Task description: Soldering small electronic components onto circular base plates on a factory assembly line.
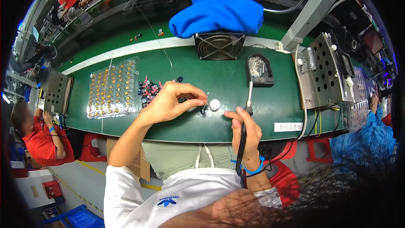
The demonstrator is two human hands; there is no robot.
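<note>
My left hand (pixel 171 103) is over the green bench with thumb and forefinger pinched together. A small dark part (pixel 203 110) shows just under its fingertips; its exact kind is too small to make out. Right beside it lies a round white piece (pixel 214 104). My right hand (pixel 248 133) is wrapped round a soldering iron (pixel 249 103), its metal tip pointing up and away from me toward a black holder of shiny metal wool (pixel 260 68). Left of my left hand is a pile of small red and black parts (pixel 147 89).
A clear tray (pixel 110 88) with rows of small orange-gold parts lies on the left. A black fan (pixel 219 45) with a blue cloth (pixel 217 12) on top stands at the back. Perforated metal boxes (pixel 325 74) flank the bench. Co-workers sit at left and right.
</note>
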